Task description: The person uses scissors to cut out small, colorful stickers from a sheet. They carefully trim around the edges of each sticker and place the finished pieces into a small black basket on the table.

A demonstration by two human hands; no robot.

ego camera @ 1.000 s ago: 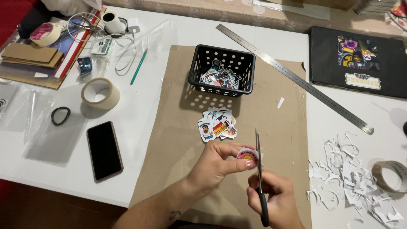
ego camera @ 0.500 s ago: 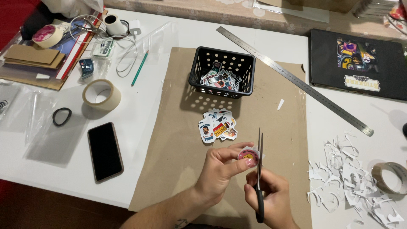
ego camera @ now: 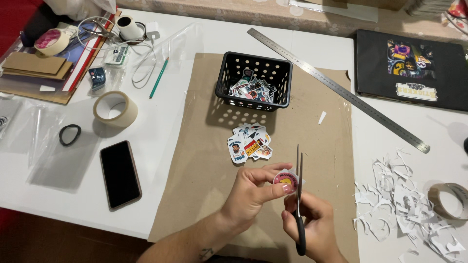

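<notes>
A round pink sticker (ego camera: 285, 180) is pinched in the left hand (ego camera: 251, 194), touching scissors (ego camera: 299, 199) gripped by the right hand (ego camera: 312, 226)

Round pink sticker (ego camera: 286, 180) pinched upright against nearly closed black-handled scissors (ego camera: 299, 195).

Black basket (ego camera: 255, 81) (stickers inside), steel ruler (ego camera: 336, 87), phone (ego camera: 120, 173), tape roll (ego camera: 115, 109).

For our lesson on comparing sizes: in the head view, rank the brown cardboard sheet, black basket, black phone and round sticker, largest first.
1. Brown cardboard sheet
2. Black basket
3. Black phone
4. Round sticker, in the left hand, smallest despite sitting nearest the camera.
</notes>
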